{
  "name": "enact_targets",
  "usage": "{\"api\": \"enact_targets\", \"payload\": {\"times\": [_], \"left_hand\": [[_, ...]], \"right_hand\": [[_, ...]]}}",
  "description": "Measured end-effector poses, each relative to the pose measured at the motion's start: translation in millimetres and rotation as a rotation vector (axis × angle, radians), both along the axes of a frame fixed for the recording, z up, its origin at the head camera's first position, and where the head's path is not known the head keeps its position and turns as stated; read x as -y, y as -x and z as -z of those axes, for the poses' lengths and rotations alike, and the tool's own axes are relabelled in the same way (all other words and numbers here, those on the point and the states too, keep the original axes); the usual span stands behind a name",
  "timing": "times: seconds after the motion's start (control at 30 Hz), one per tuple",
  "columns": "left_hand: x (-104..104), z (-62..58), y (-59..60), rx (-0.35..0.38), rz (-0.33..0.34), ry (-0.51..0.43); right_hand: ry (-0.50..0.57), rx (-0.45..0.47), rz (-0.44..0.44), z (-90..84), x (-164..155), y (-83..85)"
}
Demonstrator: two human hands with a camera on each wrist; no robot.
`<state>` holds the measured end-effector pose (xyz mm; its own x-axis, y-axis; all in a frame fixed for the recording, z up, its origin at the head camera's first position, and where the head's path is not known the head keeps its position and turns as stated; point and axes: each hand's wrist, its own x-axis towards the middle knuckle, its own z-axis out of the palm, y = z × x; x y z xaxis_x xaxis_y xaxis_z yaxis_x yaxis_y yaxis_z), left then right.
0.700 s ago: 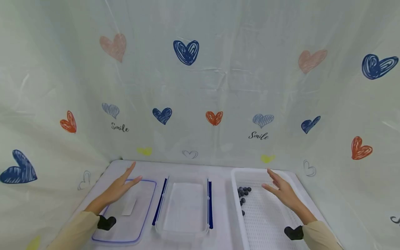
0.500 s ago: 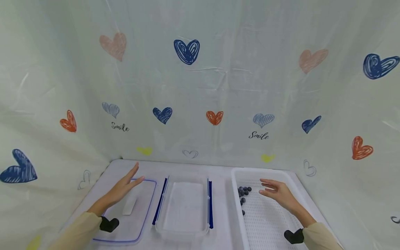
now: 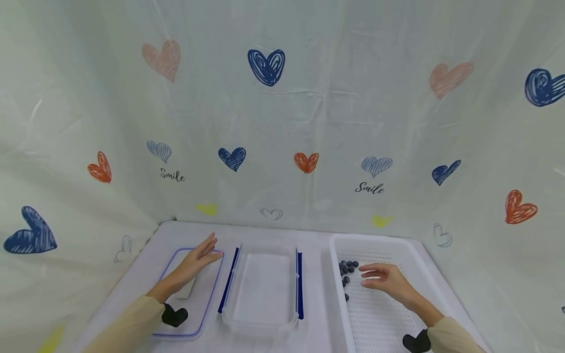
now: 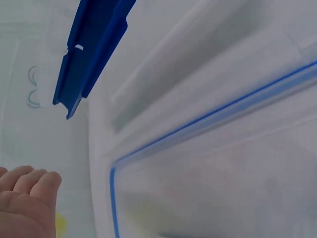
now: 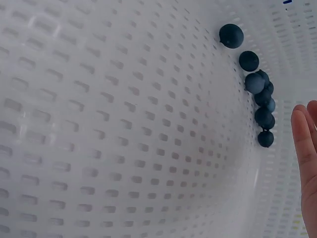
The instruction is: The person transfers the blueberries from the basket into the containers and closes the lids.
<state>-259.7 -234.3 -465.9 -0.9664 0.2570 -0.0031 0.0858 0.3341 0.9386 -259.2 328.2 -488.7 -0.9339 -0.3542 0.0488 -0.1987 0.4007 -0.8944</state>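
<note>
Over the white perforated basket [image 3: 397, 314] at right, our right hand [image 3: 386, 282] hovers, fingers loosely extended and holding nothing, tips just beside the blueberries [image 3: 346, 272] clustered against the basket's left wall. Our left hand [image 3: 198, 257] lies flat and empty over the blue-rimmed lid [image 3: 205, 304]. Between them the clear container [image 3: 262, 294] stands uncovered, latches swung outward; its open top leaves free room.

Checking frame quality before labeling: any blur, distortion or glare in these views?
Head view: wide-angle bend at the edges, even soft light, the blueberries small but sharp. Left wrist view: very close, the clear container and its blue clip soft. Right wrist view: sharp, the white basket mesh curved by the lens; no harsh glare.
</note>
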Motion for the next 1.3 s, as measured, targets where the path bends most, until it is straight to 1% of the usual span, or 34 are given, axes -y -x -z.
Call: {"api": "enact_targets", "payload": {"times": [0.17, 0.23, 0.4, 0.53, 0.73, 0.87, 1.03, 1.17, 1.3], "left_hand": [[-15, 8.6, 0.3, 0.024, -0.023, -0.048], [-21, 12.8, -0.6, 0.023, -0.015, -0.076], [-34, 22.3, -3.1, 0.005, -0.016, -0.132], [-42, 26.9, -5.9, -0.003, -0.054, -0.155], [-49, 30.5, -10.0, 0.0, -0.079, -0.157], [-50, 32.3, -11.3, -0.011, -0.069, -0.188], [-52, 34.8, -10.6, 0.0, -0.066, -0.218], [-54, 36.0, -9.3, 0.007, -0.079, -0.222], [-55, 35.8, -9.1, 0.001, -0.079, -0.219]], "right_hand": [[0.061, 0.036, -0.059, 3.9, 8, -2.2], [0.079, 0.04, -0.072, 6.8, 11, -2.1], [0.103, 0.02, -0.102, 18.7, 17, 0.7], [0.113, 0.01, -0.13, 26.2, 21, 2.0], [0.133, 0.015, -0.18, 33.5, 26, 3.8], [0.115, 0.014, -0.177, 36.0, 27, 4.8], [0.104, 0.013, -0.169, 36.3, 29, 4.5], [0.118, 0.012, -0.171, 36.0, 29, 4.1], [0.108, 0.01, -0.19, 38.4, 29, 4.8]]}}
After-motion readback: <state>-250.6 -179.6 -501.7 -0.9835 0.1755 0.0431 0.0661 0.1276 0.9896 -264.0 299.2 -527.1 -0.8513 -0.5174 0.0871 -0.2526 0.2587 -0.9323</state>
